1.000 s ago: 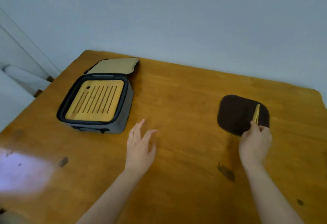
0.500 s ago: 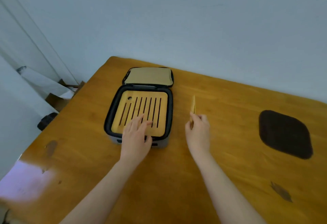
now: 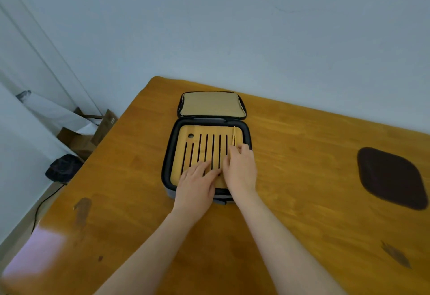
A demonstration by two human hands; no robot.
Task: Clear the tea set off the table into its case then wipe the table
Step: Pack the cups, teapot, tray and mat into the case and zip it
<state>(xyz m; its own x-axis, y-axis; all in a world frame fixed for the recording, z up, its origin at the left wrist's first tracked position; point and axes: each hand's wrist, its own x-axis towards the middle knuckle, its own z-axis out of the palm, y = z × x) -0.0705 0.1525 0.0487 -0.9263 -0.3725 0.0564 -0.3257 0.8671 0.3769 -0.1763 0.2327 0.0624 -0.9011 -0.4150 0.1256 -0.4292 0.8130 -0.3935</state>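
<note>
A grey case (image 3: 168, 162) lies open on the wooden table (image 3: 302, 178), its lid (image 3: 213, 105) folded back toward the wall. A slatted bamboo tray (image 3: 200, 148) fills the case. My right hand (image 3: 239, 169) pinches thin bamboo tweezers (image 3: 233, 135) over the tray's right side, their tip pointing away from me. My left hand (image 3: 197, 183) rests flat on the tray's near edge, fingers straight. A dark brown cloth (image 3: 391, 177) lies at the table's right.
The wall runs along the table's far edge. Left of the table, on the floor, are cardboard boxes (image 3: 81, 136), a dark bag (image 3: 61, 168) and a cable. Dark stains mark the tabletop at front left (image 3: 81, 208) and front right (image 3: 395, 254).
My right hand carried the tweezers from the brown cloth leftward to above the tray. My left hand moved onto the tray. The view swung left toward the case.
</note>
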